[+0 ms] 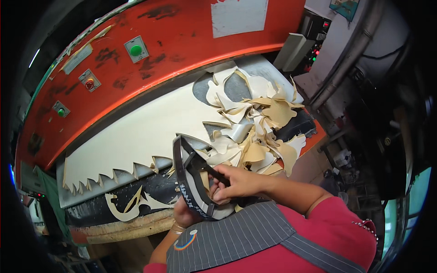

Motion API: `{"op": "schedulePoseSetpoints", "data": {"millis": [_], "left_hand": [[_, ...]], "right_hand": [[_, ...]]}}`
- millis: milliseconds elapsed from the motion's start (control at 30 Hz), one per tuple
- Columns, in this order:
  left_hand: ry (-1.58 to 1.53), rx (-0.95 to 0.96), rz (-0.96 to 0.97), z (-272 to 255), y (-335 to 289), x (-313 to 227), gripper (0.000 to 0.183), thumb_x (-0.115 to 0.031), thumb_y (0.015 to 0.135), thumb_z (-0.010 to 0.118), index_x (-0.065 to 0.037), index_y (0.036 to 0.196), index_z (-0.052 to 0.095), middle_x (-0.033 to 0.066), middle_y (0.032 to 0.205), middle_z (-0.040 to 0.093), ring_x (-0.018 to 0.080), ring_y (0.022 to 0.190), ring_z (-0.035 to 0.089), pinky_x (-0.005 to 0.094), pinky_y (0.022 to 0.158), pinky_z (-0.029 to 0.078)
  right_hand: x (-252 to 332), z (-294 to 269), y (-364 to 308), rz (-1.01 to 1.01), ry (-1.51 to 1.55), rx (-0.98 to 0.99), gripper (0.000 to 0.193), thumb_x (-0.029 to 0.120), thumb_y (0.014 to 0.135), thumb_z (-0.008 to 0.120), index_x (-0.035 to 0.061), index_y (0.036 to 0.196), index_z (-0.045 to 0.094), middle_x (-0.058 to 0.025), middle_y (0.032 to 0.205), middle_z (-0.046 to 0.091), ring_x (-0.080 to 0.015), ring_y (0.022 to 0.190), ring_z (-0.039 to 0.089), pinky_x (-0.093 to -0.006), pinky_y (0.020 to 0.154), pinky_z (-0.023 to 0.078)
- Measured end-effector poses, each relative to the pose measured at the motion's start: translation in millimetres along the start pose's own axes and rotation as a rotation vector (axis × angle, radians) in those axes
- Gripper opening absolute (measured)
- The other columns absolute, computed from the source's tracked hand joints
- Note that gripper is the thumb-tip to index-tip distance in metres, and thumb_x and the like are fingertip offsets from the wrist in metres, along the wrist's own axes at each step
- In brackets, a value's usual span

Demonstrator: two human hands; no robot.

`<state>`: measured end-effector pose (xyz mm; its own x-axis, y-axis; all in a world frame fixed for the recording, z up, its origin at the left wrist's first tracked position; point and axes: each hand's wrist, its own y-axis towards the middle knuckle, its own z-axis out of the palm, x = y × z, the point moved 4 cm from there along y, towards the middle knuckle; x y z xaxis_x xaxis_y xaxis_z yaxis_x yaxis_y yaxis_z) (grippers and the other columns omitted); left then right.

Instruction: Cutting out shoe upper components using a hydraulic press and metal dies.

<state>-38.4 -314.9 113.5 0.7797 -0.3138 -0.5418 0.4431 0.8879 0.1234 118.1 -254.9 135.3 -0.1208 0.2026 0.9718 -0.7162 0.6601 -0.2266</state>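
Logged from my remote station: the dark-walled cutting frame (179, 164) was in both hands, its long axis running from the near end by the apron bib (236, 234) forward and slightly left. Its far end pointed at the notched edge of the pale sheet (136, 132), ahead and left of the right hand (226, 185); I could not tell whether they touched. The right hand was nearer the frame's interior, fingers curled in; I could not tell whether they pinched the crossbar (196, 162) or the pale material inside. The left hand (184, 214) lay against the outer wall, its fingertips hidden, grip unreadable. Count: one frame, one sheet, two hands. The scraps (277, 111) ahead-right of the right hand overlapped too much to count.
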Motion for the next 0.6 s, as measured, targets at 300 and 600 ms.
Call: {"op": "schedulePoseSetpoints", "data": {"millis": [300,600], "left_hand": [[0.3,-0.265,0.102,6,-3,-12,0.095,-0.037,0.074,0.075,0.007,0.139,0.023,0.0206,0.143,0.032,0.0342,0.136,0.029,0.0471,0.112,0.025],[0.128,-0.299,0.073,3,-2,-14,0.08,-0.029,0.077,0.066,0.006,0.137,0.028,0.0225,0.137,0.038,0.0334,0.127,0.043,0.0484,0.107,0.035]], "right_hand": [[4,17,23,-0.087,-0.382,-0.176,0.047,0.012,0.073,0.071,-0.0034,0.111,0.047,-0.01,0.095,0.056,-0.0153,0.086,0.057,-0.0295,0.068,0.05],[8,15,23,0.109,0.293,0.073,0.049,0.024,0.089,0.064,-0.001,0.125,0.042,-0.0097,0.103,0.055,-0.0147,0.087,0.06,-0.0275,0.076,0.052]]}}
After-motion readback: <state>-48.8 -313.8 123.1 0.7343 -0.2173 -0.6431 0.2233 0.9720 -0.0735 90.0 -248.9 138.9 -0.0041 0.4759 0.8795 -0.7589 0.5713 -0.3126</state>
